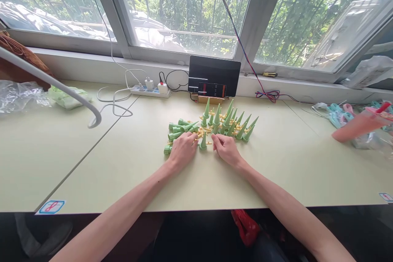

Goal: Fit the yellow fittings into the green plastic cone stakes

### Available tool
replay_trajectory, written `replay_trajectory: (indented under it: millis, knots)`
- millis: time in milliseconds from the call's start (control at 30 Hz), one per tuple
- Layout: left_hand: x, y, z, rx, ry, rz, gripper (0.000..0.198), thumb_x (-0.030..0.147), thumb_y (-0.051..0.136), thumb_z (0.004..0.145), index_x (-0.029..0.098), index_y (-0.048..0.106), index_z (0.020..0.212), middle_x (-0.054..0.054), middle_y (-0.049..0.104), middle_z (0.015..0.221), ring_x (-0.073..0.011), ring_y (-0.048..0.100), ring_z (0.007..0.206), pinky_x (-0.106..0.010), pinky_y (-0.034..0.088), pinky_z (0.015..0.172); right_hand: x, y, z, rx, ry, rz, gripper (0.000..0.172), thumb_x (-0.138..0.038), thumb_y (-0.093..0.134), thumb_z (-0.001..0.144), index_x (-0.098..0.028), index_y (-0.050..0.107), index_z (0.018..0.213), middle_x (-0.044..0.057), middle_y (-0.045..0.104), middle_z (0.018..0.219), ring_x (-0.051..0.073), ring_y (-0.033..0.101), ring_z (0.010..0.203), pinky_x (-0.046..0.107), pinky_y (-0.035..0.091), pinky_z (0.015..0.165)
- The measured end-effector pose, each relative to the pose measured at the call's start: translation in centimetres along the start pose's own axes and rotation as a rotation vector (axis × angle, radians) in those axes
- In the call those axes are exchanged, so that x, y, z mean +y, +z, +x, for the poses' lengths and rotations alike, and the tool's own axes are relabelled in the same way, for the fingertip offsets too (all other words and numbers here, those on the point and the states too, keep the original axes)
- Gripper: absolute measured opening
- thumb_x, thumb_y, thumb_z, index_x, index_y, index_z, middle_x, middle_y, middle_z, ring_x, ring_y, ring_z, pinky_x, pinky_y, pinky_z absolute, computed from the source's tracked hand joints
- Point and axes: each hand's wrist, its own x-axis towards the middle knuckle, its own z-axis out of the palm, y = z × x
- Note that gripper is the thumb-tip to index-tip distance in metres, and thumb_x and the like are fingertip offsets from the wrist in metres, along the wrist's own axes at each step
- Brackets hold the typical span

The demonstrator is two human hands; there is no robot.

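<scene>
My left hand (183, 147) lies over the near left side of a pile of green spikes, its fingers curled down by small yellow pieces (201, 132). What those fingertips hold is hidden. A single green spike (203, 143) stands point up between my two hands, with a yellow stub sticking out to its right. Just right of it, my right hand (226, 149) is closed with thumb and fingers together; anything in the pinch is too small to make out. Several upright green spikes (230, 122) stand behind the right hand. Others lie on their sides (175, 129) by the left hand.
Behind the spikes, a phone (212, 90) leans against a dark tablet (215, 73). A power strip (152, 90) with white cables sits to the left. A pink drink cup (360, 125) lies tilted at the right, by bagged items. A white curved bar (55, 80) crosses the left side.
</scene>
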Motion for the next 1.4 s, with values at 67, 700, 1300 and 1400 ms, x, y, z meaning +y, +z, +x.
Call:
replay_trajectory:
  millis: [67,700,1300,1400]
  knots:
    - [0.0,0.1,0.0,0.010,0.006,-0.022,0.015,0.018,0.050,0.088,0.020,0.065,0.084,-0.006,0.066,0.083,-0.0216,0.061,0.074,-0.028,0.040,0.058,0.0,0.0,0.0,-0.027,0.015,0.013,0.053,-0.054,0.038,0.097,-0.019,0.050,0.058,-0.002,0.049,0.049,0.012,0.045,0.048,0.025,0.036,0.054]
    - [0.1,-0.4,0.0,0.198,0.048,-0.195,0.014,0.021,0.049,0.093,0.020,0.062,0.096,-0.006,0.068,0.094,-0.0194,0.064,0.084,-0.030,0.049,0.073,0.1,0.1,0.0,0.014,0.032,0.085,0.049,-0.055,0.040,0.095,-0.020,0.045,0.061,-0.002,0.048,0.052,0.011,0.044,0.048,0.025,0.036,0.050]
    - [1.5,0.1,-1.4,0.395,0.361,-0.317,0.012,0.028,0.055,0.092,0.020,0.058,0.100,0.001,0.069,0.078,-0.0048,0.045,0.043,-0.020,0.042,0.049,-0.4,0.1,-0.8,-0.051,-0.163,0.151,0.041,-0.049,0.041,0.097,-0.017,0.064,0.085,0.000,0.053,0.057,0.012,0.048,0.049,0.025,0.040,0.051]
    - [1.4,0.1,-1.3,0.388,0.429,-0.325,0.012,0.024,0.056,0.092,0.020,0.057,0.103,0.001,0.070,0.080,-0.0037,0.044,0.042,-0.019,0.041,0.048,-0.3,0.2,-0.7,-0.046,-0.192,0.115,0.039,-0.047,0.043,0.096,-0.017,0.066,0.085,0.001,0.056,0.060,0.012,0.051,0.052,0.025,0.043,0.053]
